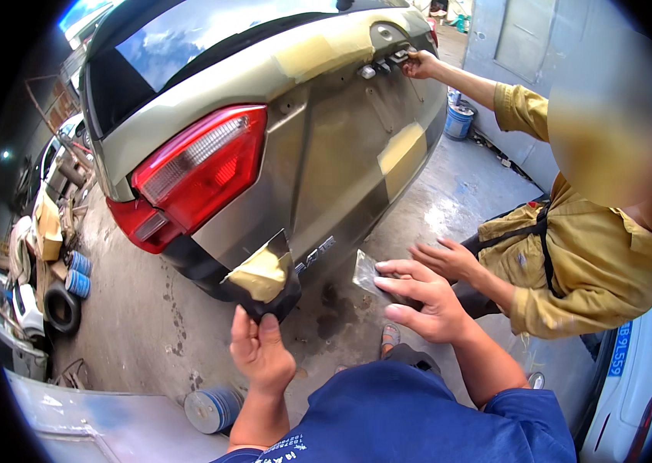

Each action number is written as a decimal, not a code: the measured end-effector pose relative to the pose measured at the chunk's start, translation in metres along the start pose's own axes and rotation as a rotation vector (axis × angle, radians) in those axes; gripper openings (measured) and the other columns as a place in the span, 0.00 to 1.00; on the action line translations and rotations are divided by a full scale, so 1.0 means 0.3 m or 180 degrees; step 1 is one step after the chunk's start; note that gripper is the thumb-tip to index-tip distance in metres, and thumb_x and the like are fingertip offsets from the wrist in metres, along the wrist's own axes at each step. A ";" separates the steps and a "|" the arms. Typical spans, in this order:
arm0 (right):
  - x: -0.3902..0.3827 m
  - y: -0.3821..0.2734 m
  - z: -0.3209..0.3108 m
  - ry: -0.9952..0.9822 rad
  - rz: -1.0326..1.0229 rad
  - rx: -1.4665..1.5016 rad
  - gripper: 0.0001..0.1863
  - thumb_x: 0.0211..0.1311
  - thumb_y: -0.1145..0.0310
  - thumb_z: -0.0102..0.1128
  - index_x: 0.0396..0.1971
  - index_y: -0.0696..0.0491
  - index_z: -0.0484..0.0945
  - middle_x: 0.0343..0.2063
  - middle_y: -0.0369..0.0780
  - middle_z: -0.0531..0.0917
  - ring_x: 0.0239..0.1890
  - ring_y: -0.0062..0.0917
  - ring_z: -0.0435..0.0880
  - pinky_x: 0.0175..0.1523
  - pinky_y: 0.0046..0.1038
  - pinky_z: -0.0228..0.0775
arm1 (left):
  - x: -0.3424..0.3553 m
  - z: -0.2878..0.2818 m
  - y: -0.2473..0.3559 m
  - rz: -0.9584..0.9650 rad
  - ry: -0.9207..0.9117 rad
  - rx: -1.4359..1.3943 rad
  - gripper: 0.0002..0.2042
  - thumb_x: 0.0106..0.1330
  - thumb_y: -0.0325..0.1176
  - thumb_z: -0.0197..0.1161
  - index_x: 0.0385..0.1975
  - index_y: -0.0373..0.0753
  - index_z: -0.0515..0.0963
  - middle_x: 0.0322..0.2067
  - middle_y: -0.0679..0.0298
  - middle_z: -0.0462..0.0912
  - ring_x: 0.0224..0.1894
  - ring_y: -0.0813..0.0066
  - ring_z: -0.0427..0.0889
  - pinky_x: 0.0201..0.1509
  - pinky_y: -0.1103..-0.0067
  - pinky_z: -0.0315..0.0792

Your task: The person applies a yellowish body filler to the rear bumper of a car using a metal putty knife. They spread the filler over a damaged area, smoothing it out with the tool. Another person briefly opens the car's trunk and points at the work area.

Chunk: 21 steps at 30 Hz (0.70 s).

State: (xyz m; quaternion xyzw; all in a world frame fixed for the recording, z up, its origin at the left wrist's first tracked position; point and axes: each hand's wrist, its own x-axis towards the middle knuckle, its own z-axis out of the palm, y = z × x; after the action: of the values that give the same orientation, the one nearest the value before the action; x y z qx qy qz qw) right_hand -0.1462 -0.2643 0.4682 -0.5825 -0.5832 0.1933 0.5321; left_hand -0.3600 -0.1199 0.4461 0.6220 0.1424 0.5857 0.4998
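Note:
My left hand pinches the lower edge of a dark mixing board between thumb and fingers. A mound of pale yellow putty lies on the board. To the right, apart from the board, my right hand grips a flat grey putty spreader whose blade points left. Beyond both hands is the rear of a car, its paint dull and bare in places. Smooth yellow putty patches cover parts of its tailgate, and a red tail light is fitted at the near corner.
At the right a co-worker in a mustard shirt touches the tailgate with one hand. Behind them stands a white car. Paint cans, a tyre and piled parts lie at the left. Another blue can stands past the car.

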 end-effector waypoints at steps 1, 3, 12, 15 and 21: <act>-0.017 -0.007 -0.004 -0.0076 0.0002 0.0382 0.21 0.59 0.64 0.63 0.53 0.52 0.77 0.55 0.46 0.72 0.50 0.29 0.76 0.53 0.32 0.69 | 0.006 -0.030 0.011 -0.0165 -0.0076 -0.0322 0.22 0.67 0.19 0.50 0.61 0.28 0.59 0.53 0.50 0.75 0.55 0.68 0.74 0.62 0.75 0.63; -0.072 0.008 0.023 0.0159 -0.0046 0.1622 0.21 0.59 0.65 0.62 0.53 0.53 0.76 0.55 0.48 0.72 0.52 0.33 0.75 0.54 0.34 0.69 | 0.004 -0.089 0.023 -0.0565 -0.0203 -0.0943 0.23 0.66 0.19 0.50 0.62 0.28 0.59 0.55 0.50 0.72 0.57 0.66 0.73 0.64 0.72 0.61; -0.361 -0.076 -0.099 -0.0081 -0.0483 0.3640 0.23 0.55 0.64 0.57 0.51 0.57 0.77 0.53 0.58 0.70 0.56 0.54 0.70 0.57 0.47 0.65 | -0.159 -0.090 0.268 -0.1105 0.0132 -0.1703 0.28 0.61 0.20 0.55 0.64 0.32 0.58 0.59 0.51 0.69 0.60 0.59 0.71 0.65 0.63 0.63; -0.449 -0.114 -0.143 -0.0214 -0.0453 0.4023 0.23 0.52 0.67 0.56 0.50 0.56 0.78 0.53 0.58 0.69 0.57 0.55 0.70 0.59 0.51 0.61 | -0.212 -0.045 0.409 -0.1131 0.0274 -0.1514 0.28 0.59 0.21 0.55 0.63 0.32 0.60 0.58 0.51 0.71 0.59 0.57 0.72 0.65 0.62 0.64; -0.618 -0.166 -0.195 -0.0788 -0.0701 0.4436 0.24 0.54 0.68 0.56 0.54 0.48 0.77 0.53 0.59 0.70 0.56 0.54 0.70 0.58 0.51 0.63 | -0.377 -0.070 0.622 -0.1059 -0.0176 -0.1519 0.26 0.61 0.24 0.56 0.62 0.35 0.62 0.56 0.52 0.73 0.56 0.60 0.75 0.62 0.67 0.68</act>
State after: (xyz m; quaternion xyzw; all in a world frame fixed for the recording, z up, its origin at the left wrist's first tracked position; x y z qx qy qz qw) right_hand -0.1657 -0.4638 0.4581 -0.0187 -0.4357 0.5307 0.7268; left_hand -0.4853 -0.2825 0.5229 0.4707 0.0869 0.4955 0.7249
